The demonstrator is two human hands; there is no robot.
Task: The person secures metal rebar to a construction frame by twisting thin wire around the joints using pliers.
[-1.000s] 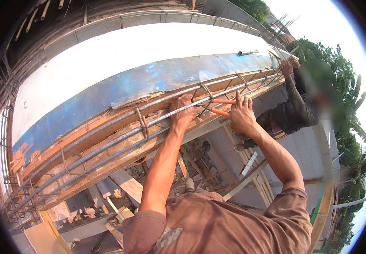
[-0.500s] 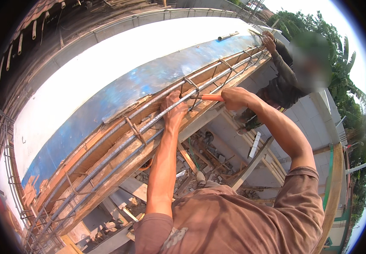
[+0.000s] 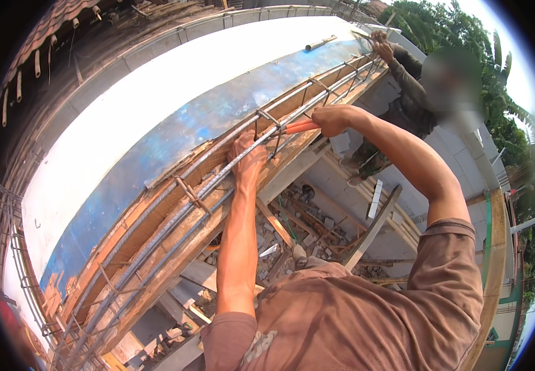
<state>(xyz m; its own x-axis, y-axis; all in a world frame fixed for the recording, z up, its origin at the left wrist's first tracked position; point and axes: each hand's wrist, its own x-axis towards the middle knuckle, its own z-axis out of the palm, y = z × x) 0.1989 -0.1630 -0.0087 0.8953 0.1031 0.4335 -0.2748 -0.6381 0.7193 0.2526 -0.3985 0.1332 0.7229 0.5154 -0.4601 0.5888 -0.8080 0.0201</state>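
Observation:
My right hand [image 3: 335, 119] is closed around the orange handles of a pair of pliers [image 3: 301, 126]. Its jaws reach in among the bars, near where a stirrup [image 3: 269, 117] crosses the long rebar; the tips are hard to make out. Just left of them, my left hand [image 3: 248, 154] has its fingers curled inside the rebar cage [image 3: 218, 176], partly behind a bar. What those fingers hold, if anything, is hidden. The cage lies within a long trough of wooden boards [image 3: 292, 157].
Beyond the trough lies a white and blue sheet [image 3: 175, 139] with a short pipe [image 3: 321, 43] on it. A co-worker's hands [image 3: 382, 47] are at the cage's far right end. Lower down are timber props [image 3: 376, 226] and rubble [image 3: 320, 247].
My right hand and the pliers have shifted slightly left and up in view, and both orange handles now show. The view has shifted a little; my left hand stays at the same spot on the cage.

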